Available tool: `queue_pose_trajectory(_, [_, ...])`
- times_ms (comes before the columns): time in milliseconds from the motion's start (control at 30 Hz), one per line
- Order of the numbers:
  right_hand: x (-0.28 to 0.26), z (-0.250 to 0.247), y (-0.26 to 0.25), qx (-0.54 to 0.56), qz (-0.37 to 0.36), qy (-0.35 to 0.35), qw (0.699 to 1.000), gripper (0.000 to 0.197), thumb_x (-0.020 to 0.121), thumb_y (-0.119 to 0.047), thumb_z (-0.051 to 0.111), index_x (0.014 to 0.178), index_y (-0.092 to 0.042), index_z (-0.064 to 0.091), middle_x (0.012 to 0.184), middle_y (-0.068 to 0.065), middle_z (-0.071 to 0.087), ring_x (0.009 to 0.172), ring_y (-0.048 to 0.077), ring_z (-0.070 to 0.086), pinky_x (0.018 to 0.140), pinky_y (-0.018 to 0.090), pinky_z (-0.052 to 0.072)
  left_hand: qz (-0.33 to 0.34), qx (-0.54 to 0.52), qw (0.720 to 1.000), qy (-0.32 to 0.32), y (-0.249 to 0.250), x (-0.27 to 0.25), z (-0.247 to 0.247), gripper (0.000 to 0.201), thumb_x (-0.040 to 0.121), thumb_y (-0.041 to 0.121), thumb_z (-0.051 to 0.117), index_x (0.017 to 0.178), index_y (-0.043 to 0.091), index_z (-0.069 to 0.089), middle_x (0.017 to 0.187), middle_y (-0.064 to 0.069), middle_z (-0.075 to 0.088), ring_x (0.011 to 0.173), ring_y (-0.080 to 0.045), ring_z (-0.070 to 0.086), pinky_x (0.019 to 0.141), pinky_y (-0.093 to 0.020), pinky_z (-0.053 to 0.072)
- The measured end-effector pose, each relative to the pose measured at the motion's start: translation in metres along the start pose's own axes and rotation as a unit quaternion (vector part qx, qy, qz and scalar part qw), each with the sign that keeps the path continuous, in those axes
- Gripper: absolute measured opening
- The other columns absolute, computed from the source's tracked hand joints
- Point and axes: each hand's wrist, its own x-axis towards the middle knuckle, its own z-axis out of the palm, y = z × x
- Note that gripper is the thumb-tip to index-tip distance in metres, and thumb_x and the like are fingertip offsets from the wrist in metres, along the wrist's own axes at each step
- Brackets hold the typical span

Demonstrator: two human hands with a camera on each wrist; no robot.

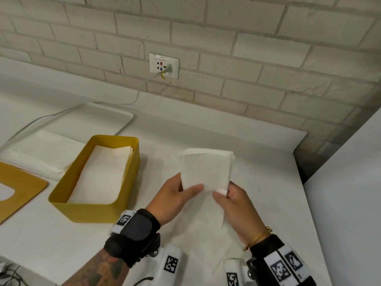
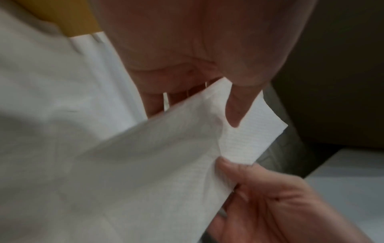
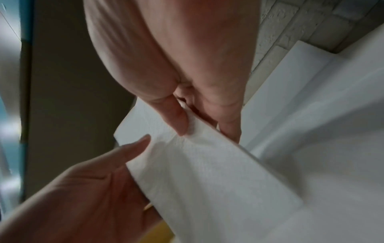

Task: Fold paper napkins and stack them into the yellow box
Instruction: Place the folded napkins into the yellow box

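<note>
yellow lid (image 1: pixel 19 182): cut by left edge | socket labels: unreadable

Box (image 1: pixel 97 211) stands on the surface (image 1: pixel 268 172); folded napkins (image 1: pixel 103 174) lie inside it. Left of box: lid (image 1: pixel 18 182). Behind box: tray (image 1: pixel 115 114) carrying napkin stack (image 1: pixel 41 153). Right of box: napkin (image 1: pixel 206 170), held above surface.
</note>
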Motion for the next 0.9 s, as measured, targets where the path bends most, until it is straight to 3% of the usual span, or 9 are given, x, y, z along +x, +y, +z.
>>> queue_pose_trajectory(67, [0.001, 0.001, 0.002, 0.003, 0.024, -0.020, 1.000, 0.028, 0.101, -0.012, 0.055, 0.108, -0.033, 0.071, 0.106, -0.007, 0.077, 0.104, 0.019, 0.071, 0.099, 0.051, 0.054, -0.033, -0.008, 0.999, -0.005, -0.005, -0.001, -0.004, 0.032, 0.098, 0.022, 0.063, 0.129, 0.023, 0.061, 0.114, 0.006, 0.076, 0.098, -0.001, 0.071, 0.077, -0.024, 0.057])
queue_pose_trajectory(167, [0.004, -0.002, -0.004, 0.092, 0.035, -0.079, 0.992, 0.031, 0.101, -0.005, 0.053, 0.119, -0.025, 0.069, 0.117, -0.002, 0.075, 0.113, 0.021, 0.070, 0.103, 0.049, 0.052, -0.056, -0.100, 0.993, 0.001, -0.006, -0.002, -0.012, 0.039, 0.091, 0.029, 0.065, 0.129, 0.022, 0.062, 0.117, 0.000, 0.076, 0.109, -0.020, 0.071, 0.097, -0.045, 0.055])
queue_pose_trajectory(333, [0.002, 0.008, 0.004, 0.078, 0.077, -0.185, 0.977, 0.033, 0.099, -0.002, 0.058, 0.128, -0.015, 0.065, 0.123, 0.003, 0.073, 0.115, 0.022, 0.069, 0.104, 0.046, 0.053, -0.126, -0.255, 0.958, 0.027, -0.012, -0.008, -0.009, 0.031, 0.099, 0.025, 0.058, 0.124, 0.008, 0.065, 0.116, -0.017, 0.074, 0.107, -0.034, 0.072, 0.093, -0.049, 0.055])
queue_pose_trajectory(433, [-0.006, 0.006, 0.019, 0.024, 0.103, -0.246, 0.964, 0.030, 0.096, -0.001, 0.063, 0.124, -0.008, 0.065, 0.116, 0.010, 0.075, 0.097, 0.023, 0.074, 0.078, 0.031, 0.062, -0.139, -0.298, 0.940, 0.090, -0.028, -0.008, -0.014, 0.027, 0.100, 0.023, 0.056, 0.120, 0.008, 0.066, 0.111, -0.017, 0.075, 0.095, -0.030, 0.075, 0.077, -0.043, 0.061])
queue_pose_trajectory(500, [-0.011, -0.008, 0.021, -0.043, 0.111, -0.296, 0.948, 0.017, 0.093, -0.002, 0.067, 0.109, -0.006, 0.065, 0.103, 0.015, 0.076, 0.082, 0.025, 0.073, 0.060, 0.024, 0.055, -0.146, -0.322, 0.927, 0.129, -0.035, -0.011, -0.020, 0.023, 0.099, 0.021, 0.058, 0.117, 0.011, 0.066, 0.104, -0.014, 0.077, 0.087, -0.027, 0.076, 0.074, -0.042, 0.060])
queue_pose_trajectory(567, [-0.005, -0.031, 0.016, -0.101, 0.102, -0.267, 0.953, 0.009, 0.091, -0.005, 0.070, 0.098, -0.010, 0.067, 0.091, 0.010, 0.077, 0.074, 0.021, 0.073, 0.057, 0.023, 0.052, -0.160, -0.334, 0.918, 0.139, -0.038, -0.014, -0.027, 0.020, 0.099, 0.019, 0.058, 0.115, 0.013, 0.067, 0.102, -0.013, 0.078, 0.085, -0.028, 0.077, 0.081, -0.046, 0.056])
queue_pose_trajectory(667, [0.022, -0.069, 0.007, -0.116, 0.077, -0.064, 0.988, 0.009, 0.092, -0.007, 0.066, 0.093, -0.014, 0.071, 0.092, 0.006, 0.077, 0.070, 0.014, 0.070, 0.060, 0.026, 0.049, -0.178, -0.332, 0.916, 0.137, -0.040, -0.019, -0.030, 0.022, 0.099, 0.019, 0.058, 0.118, 0.011, 0.067, 0.106, -0.016, 0.076, 0.091, -0.033, 0.075, 0.088, -0.050, 0.054])
queue_pose_trajectory(733, [0.044, -0.086, 0.003, -0.129, 0.077, 0.044, 0.988, 0.007, 0.093, -0.014, 0.066, 0.094, -0.018, 0.073, 0.095, 0.002, 0.076, 0.073, 0.013, 0.069, 0.063, 0.025, 0.048, -0.190, -0.332, 0.914, 0.138, -0.043, -0.022, -0.029, 0.026, 0.098, 0.020, 0.060, 0.121, 0.012, 0.066, 0.110, -0.017, 0.075, 0.098, -0.036, 0.073, 0.091, -0.051, 0.053])
queue_pose_trajectory(900, [0.079, -0.087, 0.008, -0.223, 0.141, 0.003, 0.965, 0.034, 0.092, -0.042, 0.070, 0.110, -0.013, 0.072, 0.104, -0.002, 0.070, 0.101, 0.019, 0.064, 0.089, 0.031, 0.049, -0.203, -0.328, 0.913, 0.133, -0.045, -0.023, -0.026, 0.030, 0.096, 0.022, 0.062, 0.125, 0.015, 0.065, 0.112, -0.018, 0.075, 0.103, -0.039, 0.071, 0.089, -0.053, 0.054])
